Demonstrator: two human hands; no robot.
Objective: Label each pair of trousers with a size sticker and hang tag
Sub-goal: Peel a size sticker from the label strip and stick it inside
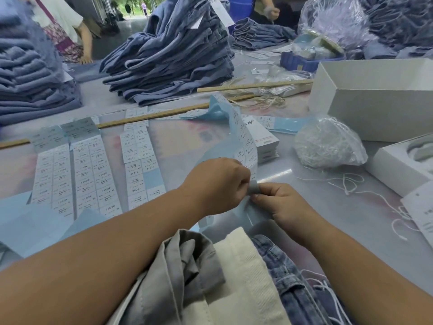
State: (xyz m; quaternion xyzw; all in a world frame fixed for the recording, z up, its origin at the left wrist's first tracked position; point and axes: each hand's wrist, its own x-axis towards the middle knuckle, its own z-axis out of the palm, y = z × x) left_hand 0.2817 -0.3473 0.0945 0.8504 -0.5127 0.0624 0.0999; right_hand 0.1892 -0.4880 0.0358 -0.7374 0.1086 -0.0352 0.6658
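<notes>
My left hand (220, 184) and my right hand (278, 205) meet over the table's near middle, both pinching a long strip of size stickers on pale blue backing (243, 137) that curls up and away behind them. A small grey piece (253, 186) shows between the fingertips. Flat sticker sheets (93, 170) lie in rows to the left. A stack of white hang tags (264, 139) sits just behind the strip. Folded blue trousers (173, 59) are piled at the back centre. Grey, white and denim cloth (210, 277) lies at my near edge.
Two wooden rulers (253, 86) cross the table. A bag of white strings (328, 144) and loose strings (351, 184) lie right, beside open white boxes (375, 102). More trousers (30, 78) are stacked at the left. Other people stand at the far side.
</notes>
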